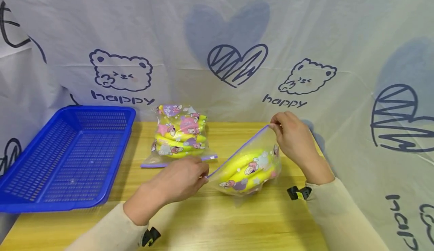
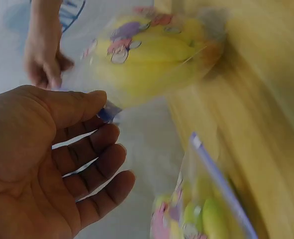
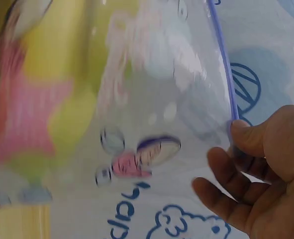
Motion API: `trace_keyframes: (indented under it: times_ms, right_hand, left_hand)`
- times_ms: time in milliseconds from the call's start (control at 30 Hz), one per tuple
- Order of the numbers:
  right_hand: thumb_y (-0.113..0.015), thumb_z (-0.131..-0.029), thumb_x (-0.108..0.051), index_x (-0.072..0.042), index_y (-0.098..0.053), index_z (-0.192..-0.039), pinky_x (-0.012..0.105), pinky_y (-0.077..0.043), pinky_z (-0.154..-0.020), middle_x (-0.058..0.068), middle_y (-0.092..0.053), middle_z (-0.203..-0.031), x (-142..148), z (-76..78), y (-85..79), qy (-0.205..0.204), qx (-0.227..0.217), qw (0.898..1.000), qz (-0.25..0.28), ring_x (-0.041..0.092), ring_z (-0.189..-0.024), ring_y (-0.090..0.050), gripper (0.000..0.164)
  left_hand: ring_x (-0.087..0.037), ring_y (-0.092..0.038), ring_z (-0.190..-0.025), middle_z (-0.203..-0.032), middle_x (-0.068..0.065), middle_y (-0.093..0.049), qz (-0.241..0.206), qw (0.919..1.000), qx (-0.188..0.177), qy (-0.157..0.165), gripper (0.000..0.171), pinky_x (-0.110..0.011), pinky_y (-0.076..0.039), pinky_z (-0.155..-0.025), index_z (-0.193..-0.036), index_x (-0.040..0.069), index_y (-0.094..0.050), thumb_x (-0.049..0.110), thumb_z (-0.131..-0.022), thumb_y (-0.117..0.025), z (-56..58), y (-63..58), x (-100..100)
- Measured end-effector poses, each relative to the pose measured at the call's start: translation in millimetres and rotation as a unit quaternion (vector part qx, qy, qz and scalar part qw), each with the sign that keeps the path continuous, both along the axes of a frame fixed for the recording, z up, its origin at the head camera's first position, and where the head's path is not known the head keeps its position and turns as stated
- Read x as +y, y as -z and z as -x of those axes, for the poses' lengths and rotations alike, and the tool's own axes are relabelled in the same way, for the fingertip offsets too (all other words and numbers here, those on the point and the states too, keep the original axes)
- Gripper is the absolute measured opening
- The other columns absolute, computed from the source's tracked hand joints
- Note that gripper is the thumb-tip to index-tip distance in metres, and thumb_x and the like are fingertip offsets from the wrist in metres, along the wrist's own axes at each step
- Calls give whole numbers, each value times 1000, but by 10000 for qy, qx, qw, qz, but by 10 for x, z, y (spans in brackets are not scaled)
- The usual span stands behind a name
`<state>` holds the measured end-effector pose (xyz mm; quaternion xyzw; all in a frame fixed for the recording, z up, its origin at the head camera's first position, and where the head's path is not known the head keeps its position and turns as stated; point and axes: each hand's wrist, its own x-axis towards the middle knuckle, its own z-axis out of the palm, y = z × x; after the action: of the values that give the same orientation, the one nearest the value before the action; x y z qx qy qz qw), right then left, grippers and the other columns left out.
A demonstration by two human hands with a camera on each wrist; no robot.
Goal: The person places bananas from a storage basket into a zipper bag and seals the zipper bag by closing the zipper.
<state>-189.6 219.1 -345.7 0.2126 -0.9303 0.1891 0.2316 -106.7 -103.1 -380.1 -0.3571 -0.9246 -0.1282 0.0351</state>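
A clear zip bag of bananas, printed with cartoon figures and stars, hangs between both hands with its purple zip edge slanting up to the right. My left hand pinches the lower left end of that edge between thumb and forefinger, its other fingers loosely bent in the left wrist view. At the upper right end, my right hand pinches the corner by the zip. Behind my left hand, a second zip bag of bananas lies on the table, its purple zip toward me.
A blue plastic basket with perforated walls stands at the left of the wooden table. A pale cloth printed with hearts and bears hangs behind the table and along its right side.
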Motion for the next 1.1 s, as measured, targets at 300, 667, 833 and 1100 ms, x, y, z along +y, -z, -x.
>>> trace_keyframes:
  times_ms: [300, 667, 833, 1100]
  right_hand:
    - [-64, -105, -11, -2, -65, -103, 48, -55, -80, 15, -65, -100, -237, 184, 76, 99, -576, 9983, 26, 32, -88, -64, 10]
    - [-64, -105, -12, -3, -64, -101, 46, -52, -73, 13, -66, -97, -94, 28, 44, 186, -426, 9989, 111, 30, -81, -61, 10]
    - [-63, -105, -11, -3, -65, -101, 44, -53, -74, 13, -66, -98, -125, 15, 71, 62, -487, 9986, 199, 28, -83, -60, 9]
    - [-62, -106, -12, -2, -69, -114, 47, -59, -81, 15, -69, -111, -235, 24, 141, -166, -771, 9961, 400, 30, -93, -68, 15]
  left_hand:
    - [-11, -54, -74, -80, 8, -59, 362, 9990, -227, 154, 15, -28, -48, -69, -87, 17, -67, 24, -97, -75, -118, 142, 296]
    - [-12, -50, -70, -78, 7, -56, -31, 9974, -370, -614, 12, -31, -46, -63, -83, 17, -61, 17, -94, -67, -77, 11, 15]
    - [-9, -45, -68, -75, 10, -51, -92, 9969, -703, -348, 13, -27, -41, -61, -80, 19, -58, 17, -89, -67, -145, 6, 67]
    - [-6, -46, -70, -75, 13, -51, -22, 9948, -1017, 87, 15, -23, -43, -62, -82, 19, -61, 20, -91, -72, -347, 85, 274]
